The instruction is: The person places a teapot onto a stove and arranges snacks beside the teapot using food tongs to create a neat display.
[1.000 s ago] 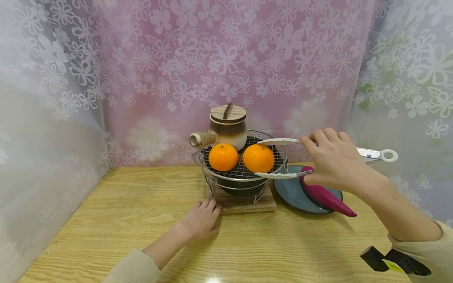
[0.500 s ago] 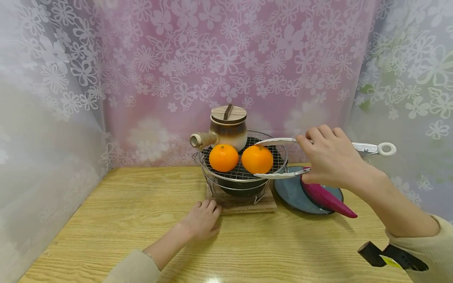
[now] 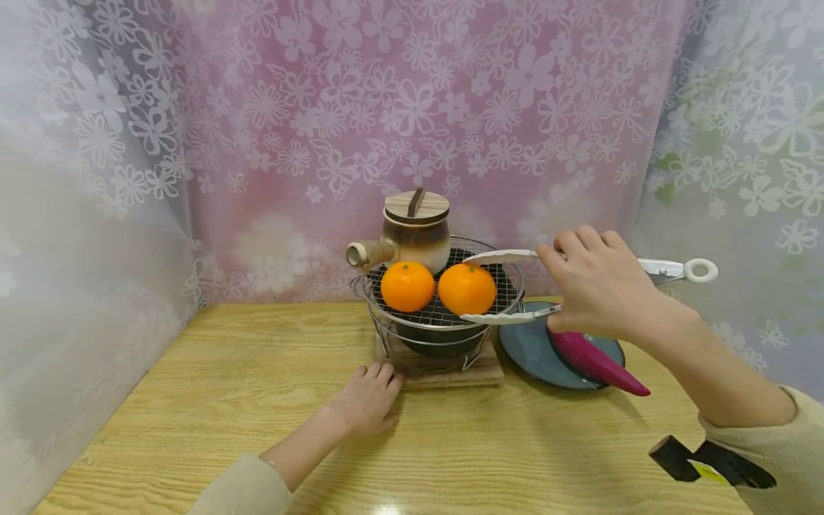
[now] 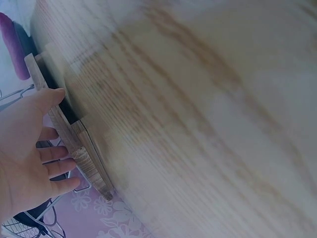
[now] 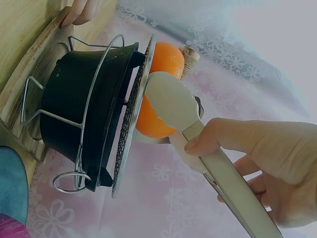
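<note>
Head view: the right orange (image 3: 466, 290), between the arms of the tongs (image 3: 501, 319) near the rack (image 3: 444, 327)'s front edge, has shifted slightly left, narrowing the gap to the left orange (image 3: 408, 287). Judged a fine placement adjustment.

Left wrist: left hand (image 4: 27, 153) rests at the front left corner of the wooden board (image 4: 64, 129) on the bench (image 4: 188, 109), fingers slightly spread.

Right wrist: right hand (image 5: 270, 148) grips the tongs, thumb opposing curled fingers across the moderate gap between the arms; tips straddle the orange.

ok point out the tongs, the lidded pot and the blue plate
Tongs (image 5: 225, 176), right wrist view: on the metal arm
Lidded pot (image 3: 421, 244), head view: on its rounded body
Blue plate (image 3: 529, 346), head view: on its bare surface
</note>
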The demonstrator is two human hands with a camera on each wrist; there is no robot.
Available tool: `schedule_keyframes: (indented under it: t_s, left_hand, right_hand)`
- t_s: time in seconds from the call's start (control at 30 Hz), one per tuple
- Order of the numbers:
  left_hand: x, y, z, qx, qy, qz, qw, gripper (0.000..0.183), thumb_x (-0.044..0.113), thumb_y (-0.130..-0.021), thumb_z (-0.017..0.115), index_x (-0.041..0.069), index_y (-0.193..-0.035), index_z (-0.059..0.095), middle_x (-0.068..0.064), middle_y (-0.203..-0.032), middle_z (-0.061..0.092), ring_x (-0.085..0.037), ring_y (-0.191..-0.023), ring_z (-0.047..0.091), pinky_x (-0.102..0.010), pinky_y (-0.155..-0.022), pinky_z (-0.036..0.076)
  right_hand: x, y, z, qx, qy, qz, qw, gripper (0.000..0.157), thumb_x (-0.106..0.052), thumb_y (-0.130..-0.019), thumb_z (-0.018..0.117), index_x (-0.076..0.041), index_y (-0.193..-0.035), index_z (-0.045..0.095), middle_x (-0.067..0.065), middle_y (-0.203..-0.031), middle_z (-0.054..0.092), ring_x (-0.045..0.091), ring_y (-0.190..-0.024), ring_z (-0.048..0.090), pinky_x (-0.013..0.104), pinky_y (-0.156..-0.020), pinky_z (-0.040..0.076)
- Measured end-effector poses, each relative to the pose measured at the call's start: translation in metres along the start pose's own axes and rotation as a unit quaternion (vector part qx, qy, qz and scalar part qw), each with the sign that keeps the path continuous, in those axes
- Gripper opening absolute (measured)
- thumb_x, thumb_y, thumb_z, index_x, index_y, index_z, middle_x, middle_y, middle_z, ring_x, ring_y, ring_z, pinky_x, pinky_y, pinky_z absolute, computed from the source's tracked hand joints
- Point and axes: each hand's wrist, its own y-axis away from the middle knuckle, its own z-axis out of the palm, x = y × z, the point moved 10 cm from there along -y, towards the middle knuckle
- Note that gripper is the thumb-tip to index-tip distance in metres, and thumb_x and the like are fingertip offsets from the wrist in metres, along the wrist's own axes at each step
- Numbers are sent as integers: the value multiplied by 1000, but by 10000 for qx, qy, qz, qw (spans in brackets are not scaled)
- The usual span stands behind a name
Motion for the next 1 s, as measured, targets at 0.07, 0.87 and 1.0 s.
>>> schedule_keyframes:
  t_s: [0.07, 0.87, 1.0]
  left_hand:
    - [0, 0, 0, 12, -1, -12, 10000, 60, 55, -85, 55, 9, -124, 52, -8, -110, 48, -23, -99, 46, -35, -78, 41]
    - [-1, -1, 1, -129, -115, -44, 9998, 61, 55, -85, 55, 10, -126, 52, -7, -112, 48, -22, -100, 46, -34, -79, 41]
    - [0, -1, 1, -145, -122, -36, 9998, 61, 55, -85, 54, 10, -127, 51, -7, -112, 47, -22, -100, 46, -34, -79, 41]
  right_hand:
    - [0, -1, 0, -2, 5, 3, 10000, 75, -35, -55, 79, 4, -114, 55, 21, -99, 53, 37, -89, 44, 46, -69, 36]
    - [1, 2, 4, -45, -99, 42, 9999, 69, -33, -58, 74, 3, -113, 54, 17, -96, 52, 35, -86, 44, 46, -69, 36]
    - [2, 4, 5, 6, -152, 38, 9999, 69, -32, -58, 74, 2, -114, 54, 17, -98, 53, 36, -89, 45, 47, -70, 36]
